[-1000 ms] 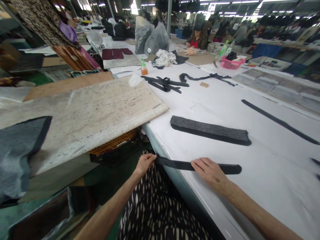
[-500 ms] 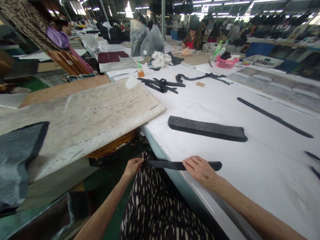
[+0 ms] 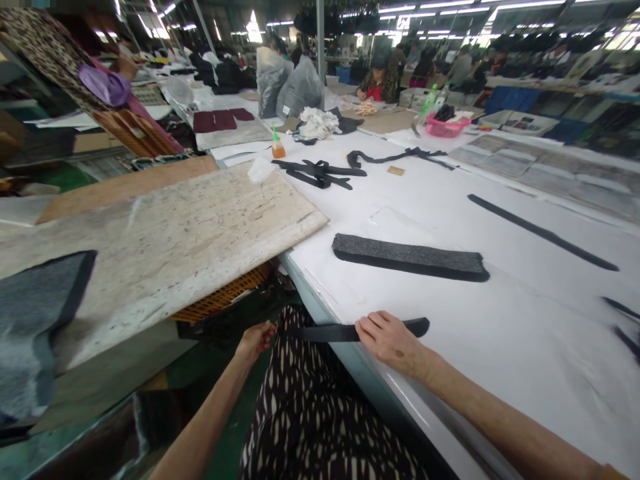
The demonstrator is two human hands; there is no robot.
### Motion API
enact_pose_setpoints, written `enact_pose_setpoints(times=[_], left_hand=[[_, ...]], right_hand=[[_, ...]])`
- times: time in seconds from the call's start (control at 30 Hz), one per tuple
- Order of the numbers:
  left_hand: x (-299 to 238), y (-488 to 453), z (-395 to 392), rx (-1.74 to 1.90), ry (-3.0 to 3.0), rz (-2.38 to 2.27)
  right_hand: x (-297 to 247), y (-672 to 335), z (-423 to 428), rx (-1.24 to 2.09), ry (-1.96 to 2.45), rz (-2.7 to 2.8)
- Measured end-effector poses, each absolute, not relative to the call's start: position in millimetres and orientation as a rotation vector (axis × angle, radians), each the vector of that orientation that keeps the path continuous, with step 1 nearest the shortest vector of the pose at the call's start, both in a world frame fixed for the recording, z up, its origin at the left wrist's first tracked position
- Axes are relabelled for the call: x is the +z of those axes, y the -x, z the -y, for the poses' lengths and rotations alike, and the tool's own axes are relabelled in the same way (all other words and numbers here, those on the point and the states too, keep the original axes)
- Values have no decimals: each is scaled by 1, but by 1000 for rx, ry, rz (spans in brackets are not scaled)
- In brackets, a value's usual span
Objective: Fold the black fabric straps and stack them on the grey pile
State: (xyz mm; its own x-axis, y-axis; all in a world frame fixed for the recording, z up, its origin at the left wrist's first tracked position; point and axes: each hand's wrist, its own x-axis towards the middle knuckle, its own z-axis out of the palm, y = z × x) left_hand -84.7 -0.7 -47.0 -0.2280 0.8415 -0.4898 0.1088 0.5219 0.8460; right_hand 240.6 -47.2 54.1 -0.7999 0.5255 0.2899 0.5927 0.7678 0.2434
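My right hand (image 3: 387,340) grips a narrow black fabric strip (image 3: 330,333) at the edge of the white table, its fingers laid over the top. One end of the strip lies on the table to the right of that hand. The other sticks out past the edge, over my patterned garment. To the left of that end, my left hand (image 3: 256,339) is closed in a pinch; whether a thread or a bit of fabric is in it cannot be made out. Beyond my hands lies a neat stack of grey and black strips (image 3: 407,257).
A worn board (image 3: 215,227) lies at the left, bearing grey fabric (image 3: 40,320). Farther back are tangled black strips (image 3: 320,172), a glue bottle (image 3: 278,147) and a pink basket (image 3: 447,127). One long black strip (image 3: 543,230) lies at the right. People work in the background.
My left hand has moved left, and a gap now shows between it and the strip's visible end. My right hand and the strip have shifted slightly left. The view has turned a little.
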Motion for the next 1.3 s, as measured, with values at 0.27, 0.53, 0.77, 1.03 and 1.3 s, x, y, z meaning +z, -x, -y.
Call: enact_pose_setpoints(times=[0.27, 0.53, 0.77, 1.03, 1.3], left_hand=[[37, -4, 10, 684, -1574, -1232], [53, -30, 15, 463, -1403, -1122], [43, -31, 12, 479, -1258, -1061], [35, -31, 10, 486, -1256, -1074], [17, -13, 10, 443, -1208, -1183]], right_hand=[[56, -241, 47, -465, 878, 2770], [55, -241, 46, -451, 884, 2761], [54, -254, 46, -426, 872, 2725], [59, -305, 62, -454, 985, 2644], [55, -278, 54, -498, 859, 2760]])
